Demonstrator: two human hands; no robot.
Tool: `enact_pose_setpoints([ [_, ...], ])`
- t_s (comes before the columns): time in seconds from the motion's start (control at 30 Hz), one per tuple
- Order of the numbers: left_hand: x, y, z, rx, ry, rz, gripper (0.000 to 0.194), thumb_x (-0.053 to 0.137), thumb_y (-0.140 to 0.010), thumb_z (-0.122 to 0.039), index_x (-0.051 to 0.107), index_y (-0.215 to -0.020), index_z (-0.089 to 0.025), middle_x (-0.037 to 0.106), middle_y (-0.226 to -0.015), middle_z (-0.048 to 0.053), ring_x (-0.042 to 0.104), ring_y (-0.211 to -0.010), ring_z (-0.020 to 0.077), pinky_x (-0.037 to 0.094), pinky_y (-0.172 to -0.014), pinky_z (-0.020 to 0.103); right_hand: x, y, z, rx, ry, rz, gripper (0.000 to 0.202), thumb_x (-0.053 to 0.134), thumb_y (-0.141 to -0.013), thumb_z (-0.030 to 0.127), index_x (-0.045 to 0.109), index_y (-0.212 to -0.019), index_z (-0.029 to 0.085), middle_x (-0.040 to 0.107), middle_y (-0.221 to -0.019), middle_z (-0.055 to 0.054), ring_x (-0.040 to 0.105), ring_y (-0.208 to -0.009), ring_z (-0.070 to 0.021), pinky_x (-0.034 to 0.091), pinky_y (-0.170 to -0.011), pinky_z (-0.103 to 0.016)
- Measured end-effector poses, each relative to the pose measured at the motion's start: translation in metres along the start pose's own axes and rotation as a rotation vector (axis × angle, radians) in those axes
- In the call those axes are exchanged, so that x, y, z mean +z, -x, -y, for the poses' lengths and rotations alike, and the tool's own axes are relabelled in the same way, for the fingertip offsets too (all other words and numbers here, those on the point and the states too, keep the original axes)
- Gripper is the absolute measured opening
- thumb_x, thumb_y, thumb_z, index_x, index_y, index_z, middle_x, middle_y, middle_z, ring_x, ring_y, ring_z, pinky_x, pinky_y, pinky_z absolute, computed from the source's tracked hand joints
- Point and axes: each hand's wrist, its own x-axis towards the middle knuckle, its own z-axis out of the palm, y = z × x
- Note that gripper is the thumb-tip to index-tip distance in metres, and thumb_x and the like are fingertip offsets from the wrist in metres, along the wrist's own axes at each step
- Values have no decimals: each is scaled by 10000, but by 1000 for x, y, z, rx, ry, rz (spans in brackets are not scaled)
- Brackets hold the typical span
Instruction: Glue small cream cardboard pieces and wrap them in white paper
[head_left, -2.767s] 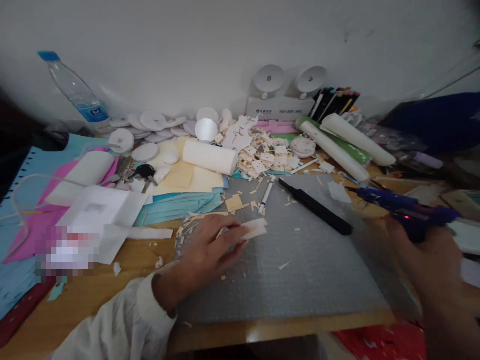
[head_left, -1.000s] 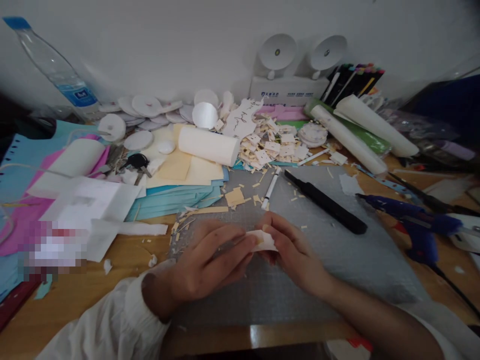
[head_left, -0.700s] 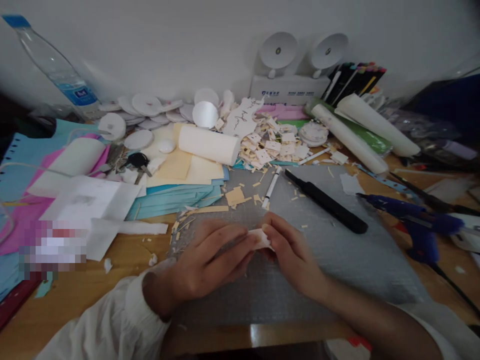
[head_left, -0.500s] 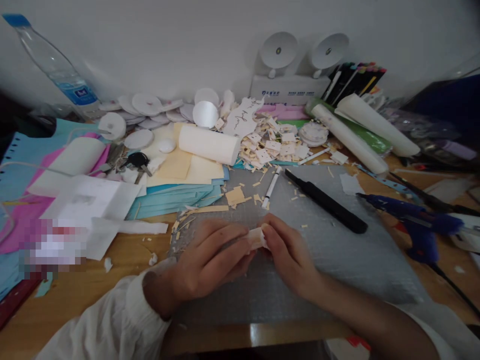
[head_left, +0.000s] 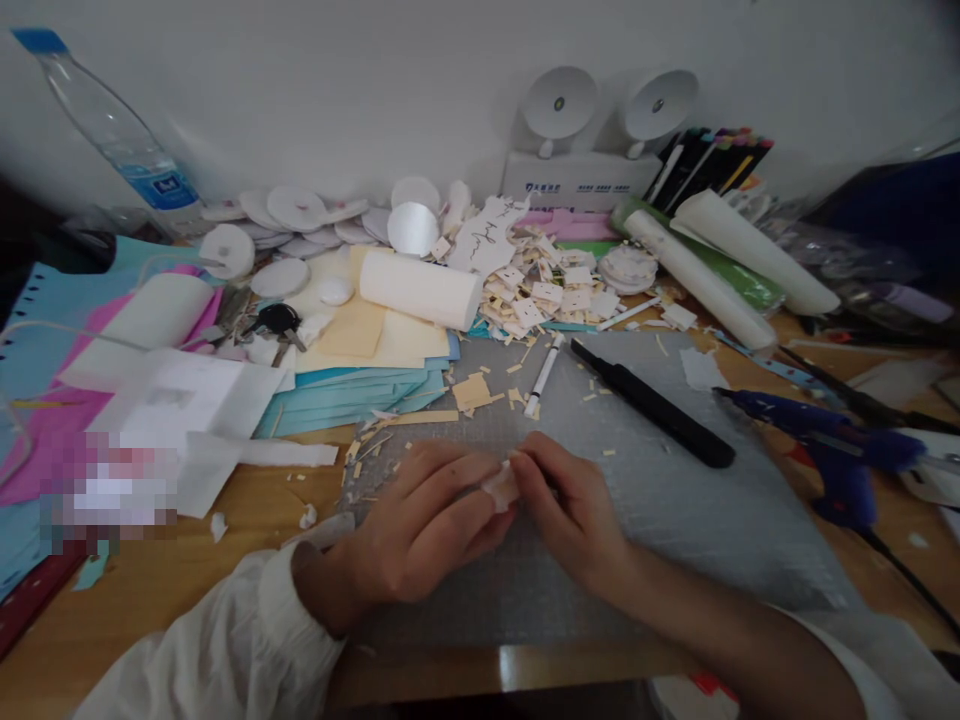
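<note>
Between my two hands is a small whitish paper piece [head_left: 501,486], mostly covered by fingers. My left hand [head_left: 435,520] has its fingers wrapped round the left part of it. My right hand [head_left: 568,505] pinches its right end with thumb and fingers. Both hands are over the grey cutting mat [head_left: 675,540], close to its front edge. Beyond them on the mat lie a white pen [head_left: 544,375], a black utility knife [head_left: 656,402] and thin cream paper scraps [head_left: 471,393].
A blue glue gun [head_left: 832,440] lies at the right with its cable. At the left are blue paper sheets [head_left: 360,395], a white roll [head_left: 420,288] and keys [head_left: 277,320]. White discs [head_left: 296,208], small cards [head_left: 546,292] and a bottle [head_left: 112,130] stand or lie behind.
The fingers of both hands have shifted on the paper piece, and less of it shows between them. My right fingertips have moved slightly left. The things on the table stay in place.
</note>
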Motion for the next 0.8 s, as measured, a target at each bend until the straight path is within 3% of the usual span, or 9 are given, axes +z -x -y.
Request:
enact_pose_setpoints([
  [0.23,0,-3,-1,-178,32,-70,219,678,-777,-135,518,-923,-162,693,-893,103,654,-810,187,565,-702,333,-7,2,2,23,-135,81,363,265,-988,303,408,-669,205,403,-605,41,390,-556,-97,311,-521,-241],
  [0.6,-3,-4,-1,-235,79,-38,273,672,-765,-114,507,-967,-193,668,-936,75,652,-834,173,564,-720,317,-10,-3,0,-74,74,132,261,386,-929,214,387,-668,209,375,-560,62,344,-487,-80,258,-463,-230],
  [0.8,-5,-7,-4,-505,254,31,367,697,-738,-268,542,-1059,-182,645,-867,39,618,-777,164,516,-685,289,-19,-8,-3,-213,274,315,189,413,-892,177,421,-705,206,468,-615,34,407,-544,-96,281,-512,-239],
])
